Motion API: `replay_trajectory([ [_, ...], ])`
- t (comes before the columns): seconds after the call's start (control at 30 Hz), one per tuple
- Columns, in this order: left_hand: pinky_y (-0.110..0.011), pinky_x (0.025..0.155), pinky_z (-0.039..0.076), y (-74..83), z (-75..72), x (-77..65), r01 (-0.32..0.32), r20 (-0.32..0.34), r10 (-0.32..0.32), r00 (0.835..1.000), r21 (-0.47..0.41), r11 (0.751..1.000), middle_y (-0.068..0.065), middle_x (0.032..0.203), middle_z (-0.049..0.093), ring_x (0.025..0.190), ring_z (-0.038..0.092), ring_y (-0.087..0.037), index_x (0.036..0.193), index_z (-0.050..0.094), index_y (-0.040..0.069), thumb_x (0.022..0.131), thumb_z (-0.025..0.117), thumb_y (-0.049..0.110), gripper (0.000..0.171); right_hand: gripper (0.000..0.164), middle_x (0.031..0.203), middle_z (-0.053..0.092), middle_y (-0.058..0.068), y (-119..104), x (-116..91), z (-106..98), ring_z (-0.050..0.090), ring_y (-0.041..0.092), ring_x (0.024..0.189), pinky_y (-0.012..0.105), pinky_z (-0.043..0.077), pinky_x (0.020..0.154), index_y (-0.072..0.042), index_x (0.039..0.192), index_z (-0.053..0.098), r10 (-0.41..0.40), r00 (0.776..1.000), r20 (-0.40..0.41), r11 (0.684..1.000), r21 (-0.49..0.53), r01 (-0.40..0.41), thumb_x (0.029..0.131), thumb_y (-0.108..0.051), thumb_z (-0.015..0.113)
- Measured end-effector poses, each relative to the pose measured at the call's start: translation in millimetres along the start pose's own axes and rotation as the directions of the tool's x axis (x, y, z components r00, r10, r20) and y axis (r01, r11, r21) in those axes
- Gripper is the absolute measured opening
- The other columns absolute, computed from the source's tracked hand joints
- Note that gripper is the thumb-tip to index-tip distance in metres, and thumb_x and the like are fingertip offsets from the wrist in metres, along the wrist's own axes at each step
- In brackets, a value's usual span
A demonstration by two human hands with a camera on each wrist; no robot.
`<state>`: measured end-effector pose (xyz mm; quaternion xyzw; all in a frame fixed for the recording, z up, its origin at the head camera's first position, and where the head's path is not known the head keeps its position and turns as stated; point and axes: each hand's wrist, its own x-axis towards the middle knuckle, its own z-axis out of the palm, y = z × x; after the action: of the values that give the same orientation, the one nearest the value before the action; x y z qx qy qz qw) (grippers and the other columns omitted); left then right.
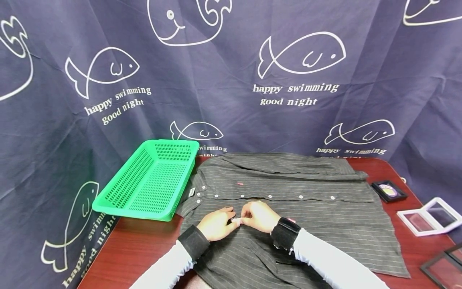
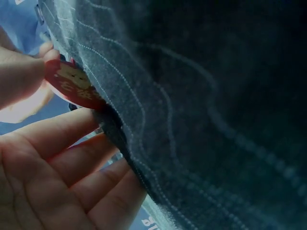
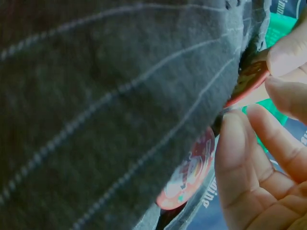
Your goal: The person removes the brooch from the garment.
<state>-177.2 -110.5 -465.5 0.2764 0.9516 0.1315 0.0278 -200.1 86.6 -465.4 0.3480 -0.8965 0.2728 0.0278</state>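
Note:
A dark grey pinstriped shirt (image 1: pixel 317 224) with white buttons lies spread over the table. Over its front, my left hand (image 1: pixel 216 223) and right hand (image 1: pixel 260 216) meet fingertip to fingertip at a small round badge (image 1: pixel 236 220). Its red face with a gold figure (image 2: pixel 74 84) shows in the left wrist view, edge against the cloth. Thumb and fingertips pinch it from both sides; the left hand's other fingers (image 2: pixel 91 158) stretch out loosely. A second, pink-red badge (image 3: pixel 189 175) sits on the shirt in the right wrist view, lower down.
A green plastic basket (image 1: pixel 169 208) stands at the back left, beside the collar. To the right lie a small dark case (image 1: pixel 389 191), a white hinged frame (image 1: pixel 429 218) and a dark-edged frame (image 1: pixel 444 269). A blue fish-print curtain (image 1: pixel 231 80) hangs behind the red-brown table (image 1: pixel 144 245).

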Motion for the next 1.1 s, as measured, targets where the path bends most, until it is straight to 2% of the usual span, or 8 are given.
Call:
replay_trajectory([
  [0.27,-0.043,0.098,0.050,0.1,1.8,-0.8,0.001,-0.004,-0.001,1.000,0.013,1.000,-0.016,0.132,0.062,0.124,0.060,-0.029,0.123,0.066,0.000,0.097,0.056,0.037,0.046,0.014,0.059,0.059,-0.010,-0.7,0.1,4.2,0.045,-0.004,0.056,0.016,0.039,0.054,-0.015,0.069,0.065,0.012,1.000,0.008,1.000,0.007,-0.012,0.079,-0.016,0.075],
  [0.57,-0.042,0.096,0.052,-1.4,6.7,-0.6,-0.013,-0.056,0.016,0.998,0.046,0.999,-0.015,0.130,0.065,0.120,0.062,-0.029,0.120,0.068,0.001,0.093,0.061,0.035,0.044,0.014,0.060,0.060,-0.008,0.9,-0.2,5.4,0.047,-0.003,0.057,0.016,0.040,0.055,-0.013,0.070,0.065,-0.004,1.000,0.013,1.000,-0.004,0.004,0.074,-0.013,0.079],
  [1.1,-0.038,0.088,0.055,1.6,11.8,-1.4,-0.028,-0.131,0.047,0.990,0.143,0.989,-0.014,0.123,0.068,0.114,0.066,-0.026,0.115,0.070,0.002,0.082,0.073,0.029,0.043,0.014,0.066,0.054,-0.006,0.6,-1.1,12.4,0.047,0.005,0.059,0.019,0.038,0.055,-0.013,0.071,0.063,-0.083,0.996,0.022,0.983,-0.162,0.085,0.071,-0.013,0.077],
])
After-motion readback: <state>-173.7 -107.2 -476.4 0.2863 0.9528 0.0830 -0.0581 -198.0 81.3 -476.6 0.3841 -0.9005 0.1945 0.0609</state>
